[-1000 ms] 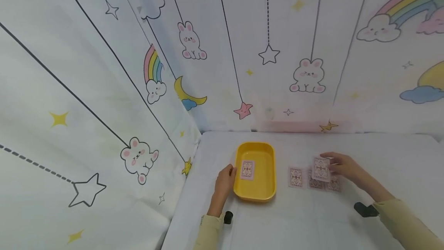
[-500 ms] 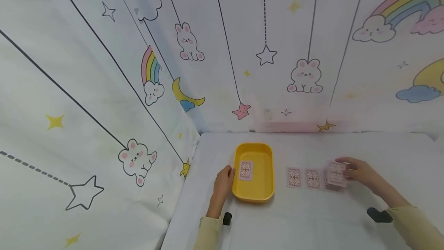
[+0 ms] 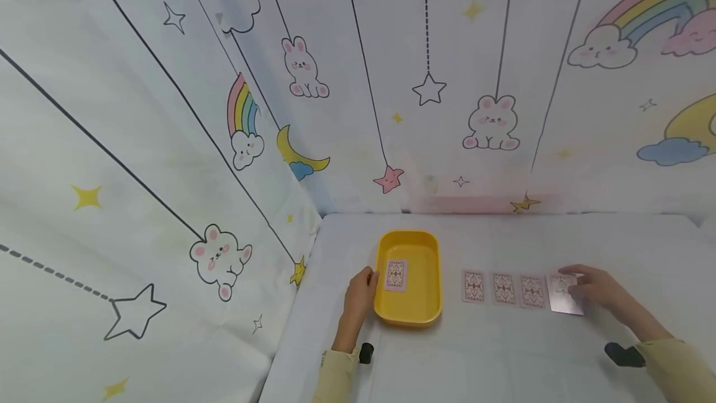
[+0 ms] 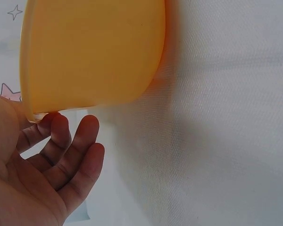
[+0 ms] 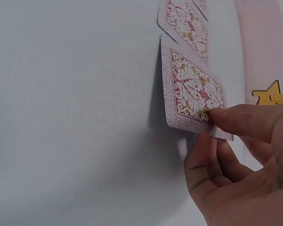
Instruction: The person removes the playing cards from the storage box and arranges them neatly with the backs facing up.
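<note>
My left hand [image 3: 360, 294] grips the left rim of a yellow tray [image 3: 410, 321], its fingers curled under the rim in the left wrist view. The thumb is mostly hidden there. One playing card [image 3: 395, 275] lies face down in the tray. To the tray's right, three face-down cards [image 3: 503, 289] form a row on the white table. At the right end of this row, my right hand [image 3: 597, 290] pinches another playing card [image 5: 193, 89] by its edge, thumb on the patterned back and fingers beneath. This card is tilted and catches light in the head view.
White cloth [image 3: 481, 359] covers the table. Walls printed with bunnies, stars and rainbows stand at the back and left. A dark object [image 3: 366, 353] is beside the left wrist, another dark object [image 3: 623, 355] beside the right wrist.
My right hand has moved right with its card, from above the row to the row's right end, uncovering the cards beneath. The left hand stays on the tray.
</note>
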The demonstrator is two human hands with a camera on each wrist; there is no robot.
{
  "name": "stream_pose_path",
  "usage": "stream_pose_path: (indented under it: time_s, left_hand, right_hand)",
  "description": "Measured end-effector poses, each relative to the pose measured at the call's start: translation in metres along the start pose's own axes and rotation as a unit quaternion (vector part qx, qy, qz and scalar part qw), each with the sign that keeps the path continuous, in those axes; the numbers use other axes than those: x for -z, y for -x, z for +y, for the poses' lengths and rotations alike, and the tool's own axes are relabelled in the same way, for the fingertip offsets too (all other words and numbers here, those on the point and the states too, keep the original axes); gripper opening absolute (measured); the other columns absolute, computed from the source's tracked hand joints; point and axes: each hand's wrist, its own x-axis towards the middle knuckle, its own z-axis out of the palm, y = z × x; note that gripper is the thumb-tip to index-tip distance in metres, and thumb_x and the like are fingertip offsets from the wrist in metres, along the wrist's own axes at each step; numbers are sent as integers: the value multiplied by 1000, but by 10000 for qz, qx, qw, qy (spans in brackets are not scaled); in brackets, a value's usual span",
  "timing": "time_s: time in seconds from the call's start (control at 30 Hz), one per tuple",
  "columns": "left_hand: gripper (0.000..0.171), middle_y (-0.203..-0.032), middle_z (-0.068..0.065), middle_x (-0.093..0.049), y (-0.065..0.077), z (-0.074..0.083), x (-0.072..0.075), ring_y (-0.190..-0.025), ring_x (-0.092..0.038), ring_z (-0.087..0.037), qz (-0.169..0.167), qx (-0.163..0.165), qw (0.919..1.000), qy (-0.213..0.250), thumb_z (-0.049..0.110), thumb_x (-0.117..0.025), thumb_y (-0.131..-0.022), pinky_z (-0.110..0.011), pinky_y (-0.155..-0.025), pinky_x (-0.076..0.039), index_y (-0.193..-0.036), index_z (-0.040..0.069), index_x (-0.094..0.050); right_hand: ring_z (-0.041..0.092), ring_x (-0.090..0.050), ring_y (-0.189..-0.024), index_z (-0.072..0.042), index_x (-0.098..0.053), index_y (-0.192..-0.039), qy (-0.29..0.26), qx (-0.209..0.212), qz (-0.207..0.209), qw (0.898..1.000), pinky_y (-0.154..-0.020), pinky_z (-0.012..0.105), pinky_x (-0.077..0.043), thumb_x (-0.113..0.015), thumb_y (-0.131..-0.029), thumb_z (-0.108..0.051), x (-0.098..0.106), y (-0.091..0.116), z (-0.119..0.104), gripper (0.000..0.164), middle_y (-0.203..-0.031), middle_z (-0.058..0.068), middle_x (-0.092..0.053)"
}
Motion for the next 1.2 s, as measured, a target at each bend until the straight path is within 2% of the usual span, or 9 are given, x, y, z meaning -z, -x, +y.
stream_pose_path:
  time_s: [0.13, 0.37, 0.57, 0.7, 0.8, 0.9, 0.97, 1.2]
  left_hand:
    - [24, -73, 0, -50, 0, 1, -1, -63, -46, -11, -14, 35, 10000, 19, 31, -53, -105, -23, -54, -37, -91, 13, -56]
    - [24, -73, 0, -50, -1, 3, 0, -62, -46, -12, -6, -6, 10000, -8, 31, -53, -105, -24, -54, -37, -91, 12, -57]
    - [24, -74, 0, -50, -1, 5, 1, -63, -47, -12, -11, 15, 10000, 9, 32, -53, -105, -24, -55, -37, -92, 12, -57]
    - [24, -73, 0, -50, -1, 6, 2, -63, -47, -12, -7, 33, 10000, 33, 31, -53, -105, -24, -55, -37, -92, 12, -57]
    - [24, -73, 0, -49, -1, 5, 2, -63, -47, -12, 19, 12, 10000, 12, 31, -53, -105, -24, -54, -37, -91, 12, -57]
    - [24, -72, 0, -48, 0, 4, 1, -63, -46, -12, 8, 19, 10000, 4, 31, -53, -105, -23, -54, -37, -91, 13, -56]
    - [23, -72, 1, -48, -1, 3, 1, -62, -46, -12, 8, 9, 10000, 17, 31, -53, -105, -24, -54, -37, -90, 13, -56]
    - [24, -72, 0, -48, 2, 3, 1, -62, -46, -12, 13, 36, 10000, 7, 31, -54, -105, -24, -54, -36, -90, 12, -55]
  right_hand:
    - [50, -59, -103, 10, -46, -137, 80, -97, 55, 9999, -74, 47, -54, -61, -94, -10, -6, -2, 4, 51, -124, 44, -49]
    - [45, -59, -91, 12, -49, -130, 421, 26, 281, 9987, -68, 45, -52, -59, -90, -4, -11, -6, -1, 45, -114, 44, -51]
    - [45, -59, -88, 13, -52, -124, 773, 124, 574, 9953, -68, 49, -50, -63, -89, -3, -15, -5, -6, 40, -108, 41, -55]
    - [29, -56, -76, 16, -55, -120, 1000, 434, 874, 9902, -65, 43, -48, -63, -88, -1, -19, -1, -14, 38, -96, 32, -62]
    - [32, -55, -79, 16, -55, -120, 1107, 486, 974, 9879, -68, 48, -49, -61, -88, -2, -20, 3, -19, 38, -98, 34, -61]
    - [45, -55, -90, 16, -54, -121, 1155, 374, 982, 9877, -77, 59, -48, -60, -90, -5, -21, 6, -21, 38, -105, 40, -55]
    - [50, -54, -94, 17, -54, -120, 1164, 321, 1007, 9876, -79, 63, -46, -61, -89, -6, -22, 6, -19, 38, -104, 41, -55]
    - [47, -55, -89, 16, -57, -110, 1100, 227, 1112, 9874, -75, 58, -48, -65, -87, -5, -26, 2, -13, 32, -97, 37, -55]
